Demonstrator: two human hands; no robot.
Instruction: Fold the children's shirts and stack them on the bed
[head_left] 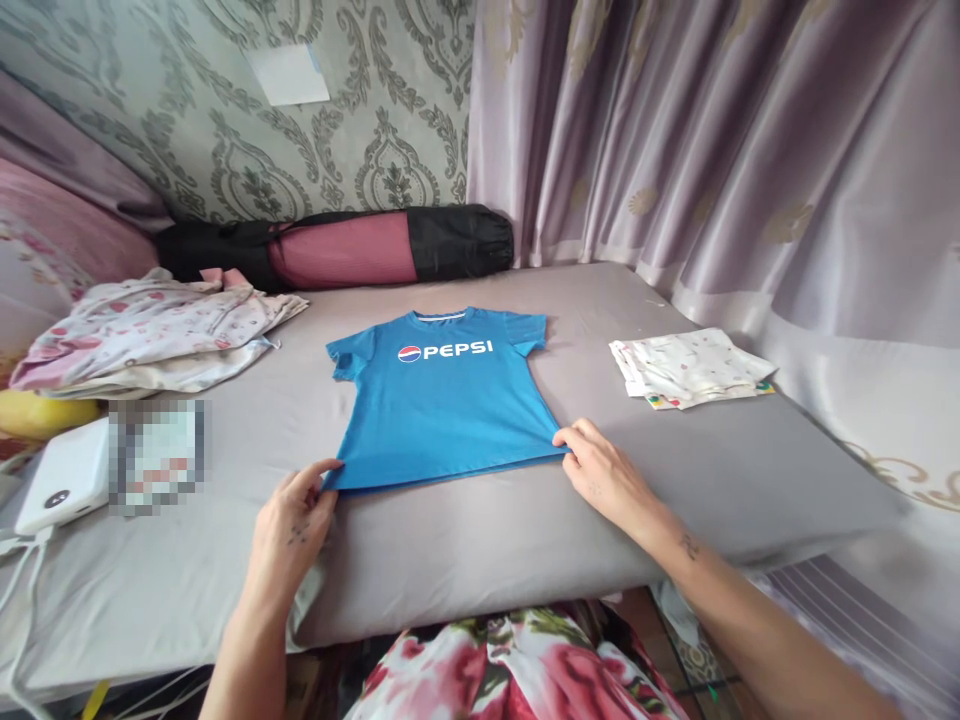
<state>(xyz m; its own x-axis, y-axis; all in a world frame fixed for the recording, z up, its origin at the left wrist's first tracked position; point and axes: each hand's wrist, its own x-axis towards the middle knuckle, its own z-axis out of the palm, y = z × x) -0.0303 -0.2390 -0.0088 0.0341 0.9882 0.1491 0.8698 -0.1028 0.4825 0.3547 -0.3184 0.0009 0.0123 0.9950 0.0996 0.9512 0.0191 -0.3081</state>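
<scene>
A blue T-shirt [442, 410] with a white PEPSI print lies spread face up, its collar pointing away from me and its hem towards me. At the hem's left corner, my left hand [296, 515] pinches the cloth between thumb and fingers. The right corner of the hem is pinched by my right hand [596, 465] in the same way. Both short sleeves lie out to the sides, and the hem looks fairly straight between my hands.
The grey-covered surface [465, 540] holds folded white patterned cloths [686, 365] at right and a pile of printed clothes [150, 330] at left. Near it are a white power bank [66, 478] with cables and a blurred item. A black-and-pink rolled bag [341, 248] lies along the wall.
</scene>
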